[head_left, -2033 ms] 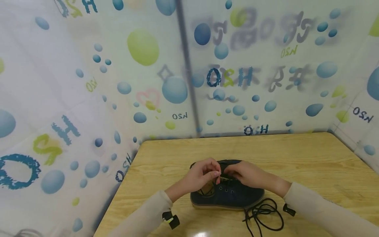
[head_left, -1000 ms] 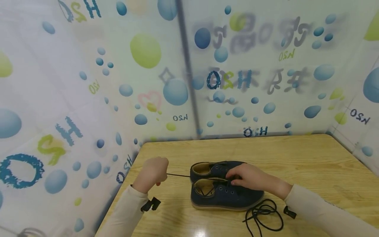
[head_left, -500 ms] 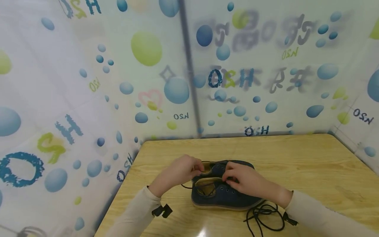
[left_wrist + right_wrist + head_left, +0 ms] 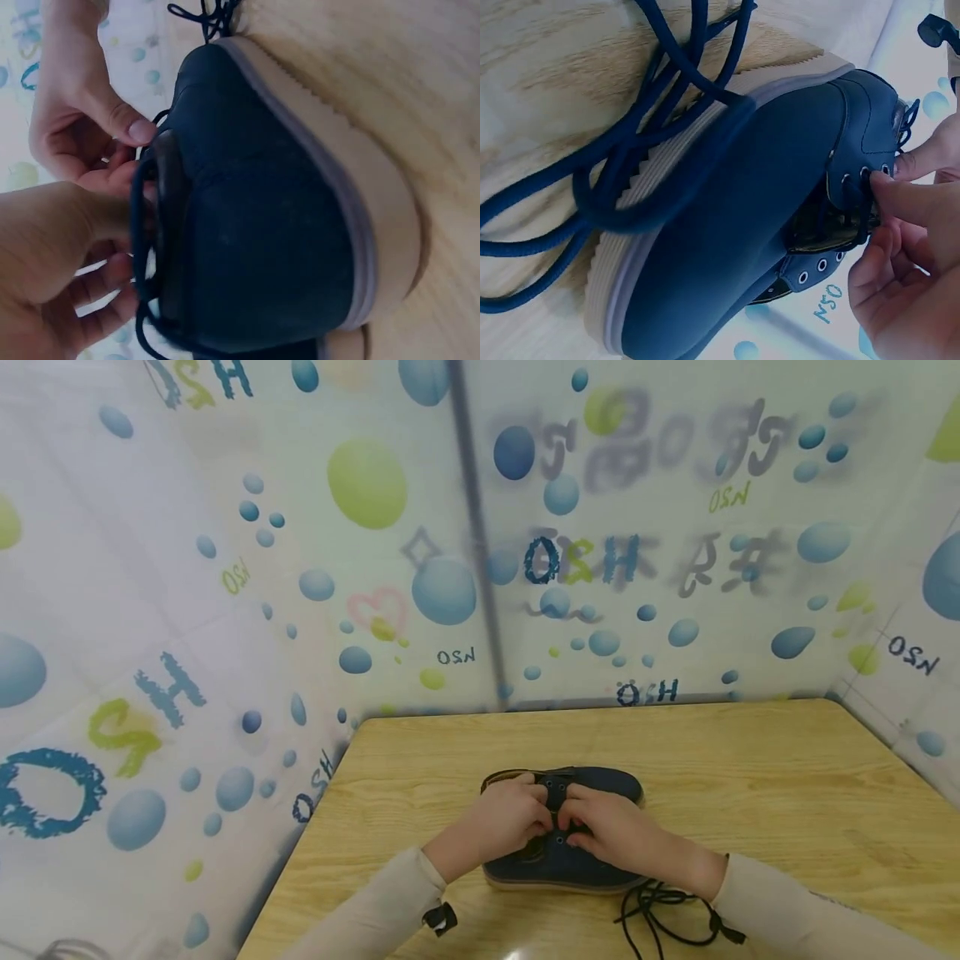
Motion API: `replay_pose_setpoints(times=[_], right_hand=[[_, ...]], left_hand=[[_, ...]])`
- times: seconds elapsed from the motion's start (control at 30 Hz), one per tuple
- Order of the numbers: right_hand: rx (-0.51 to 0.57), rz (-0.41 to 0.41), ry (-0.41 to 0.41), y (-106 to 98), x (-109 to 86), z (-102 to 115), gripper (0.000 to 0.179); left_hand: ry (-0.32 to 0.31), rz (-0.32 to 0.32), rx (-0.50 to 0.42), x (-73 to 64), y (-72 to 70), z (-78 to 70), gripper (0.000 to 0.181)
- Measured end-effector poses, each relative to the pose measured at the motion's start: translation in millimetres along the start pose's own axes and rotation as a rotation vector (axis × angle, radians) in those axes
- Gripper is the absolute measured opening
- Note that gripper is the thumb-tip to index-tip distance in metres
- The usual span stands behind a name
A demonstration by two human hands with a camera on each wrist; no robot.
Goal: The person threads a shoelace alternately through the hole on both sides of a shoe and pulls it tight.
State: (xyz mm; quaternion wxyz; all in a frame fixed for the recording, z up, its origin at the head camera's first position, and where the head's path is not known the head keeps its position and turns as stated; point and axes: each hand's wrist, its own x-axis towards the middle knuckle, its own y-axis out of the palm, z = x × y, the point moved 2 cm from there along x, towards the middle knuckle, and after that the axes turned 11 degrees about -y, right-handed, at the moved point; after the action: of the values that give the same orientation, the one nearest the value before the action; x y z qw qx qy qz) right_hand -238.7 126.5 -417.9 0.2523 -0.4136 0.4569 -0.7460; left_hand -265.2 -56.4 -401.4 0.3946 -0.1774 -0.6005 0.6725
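Note:
Two dark blue lace-up shoes lie side by side: the near shoe [image 4: 558,872] under both hands, the far shoe [image 4: 611,782] behind it. My right hand [image 4: 618,833] pinches the dark shoelace [image 4: 864,214] between thumb and finger at the near shoe's eyelets. Opposite it, my left hand [image 4: 497,822] is bent over the same shoe's opening. Its thumb touches the flap beside an eyelet; the other fingertips are hidden, so I cannot tell what they grip. In the left wrist view, a lace loop [image 4: 139,232] hangs along the shoe's collar [image 4: 174,217].
A loose tangle of dark lace [image 4: 648,910] lies by the near shoe's toe, below my right wrist. The wooden table [image 4: 420,752] ends at its back edge against a white bubble-printed sheet [image 4: 360,560], with another printed side on the left.
A second ago my left hand held a lace stretched out to the left. It has since come back right to the near shoe's eyelets, close to my right hand. The shoes stay put.

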Motion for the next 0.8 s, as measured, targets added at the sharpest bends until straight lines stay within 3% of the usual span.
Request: replay_pose_setpoints(times=[0.1, 0.33, 0.8], right_hand=[[0.025, -0.011, 0.015, 1, -0.4, 0, 0.016], [0.02, -0.003, 0.054, 3, -1.4, 0, 0.015], [0.039, -0.035, 0.093, 8, -4.0, -2, 0.017]], left_hand=[[0.014, 0.015, -0.072, 1.2, 4.5, -0.6, 0.007], [-0.059, 0.093, -0.236, 1.0, 9.7, 1.1, 0.009], [-0.118, 0.175, -0.449, -1.8, 14.4, -0.5, 0.014]])
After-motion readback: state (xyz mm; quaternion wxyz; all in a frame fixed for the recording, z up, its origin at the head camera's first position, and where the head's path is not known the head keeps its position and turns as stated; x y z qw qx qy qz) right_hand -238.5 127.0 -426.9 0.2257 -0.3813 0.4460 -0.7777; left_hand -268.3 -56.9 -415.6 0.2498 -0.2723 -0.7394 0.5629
